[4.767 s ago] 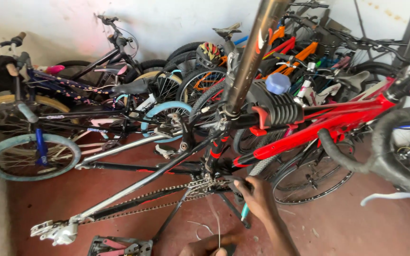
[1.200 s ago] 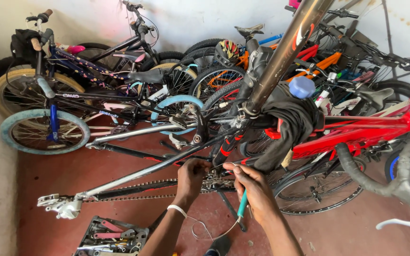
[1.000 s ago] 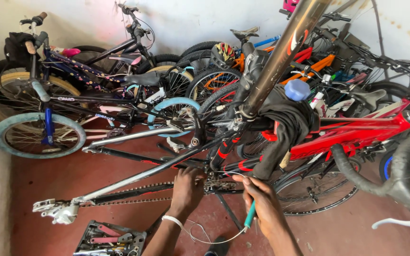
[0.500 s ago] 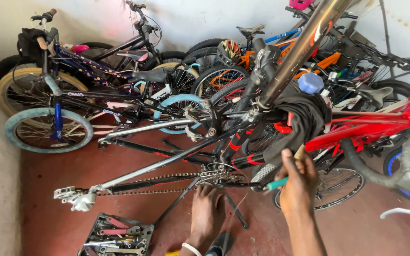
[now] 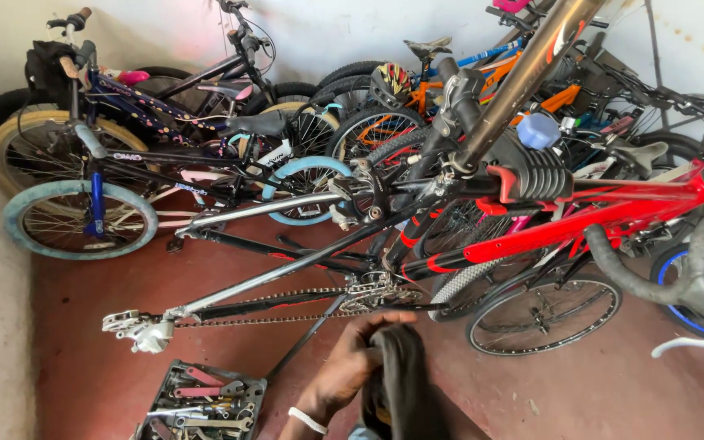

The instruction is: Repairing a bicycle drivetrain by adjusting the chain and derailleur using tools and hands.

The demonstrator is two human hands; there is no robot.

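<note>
Bicycles (image 5: 205,155) fill the room; we stand before the one clamped on the repair stand (image 5: 523,77), its frame (image 5: 287,277) without a rear wheel. Below this frame our left hand (image 5: 352,363) grasps a black cloth (image 5: 405,383), just under the chain (image 5: 287,305) and crank. Our right hand we cannot see. We judge it is wise to keep the cloth folded firm, away from the chain teeth. Floor (image 5: 124,277) under the frame is red concrete, dusty. Left of our hand lies a small tool tray (image 5: 201,399).
</note>
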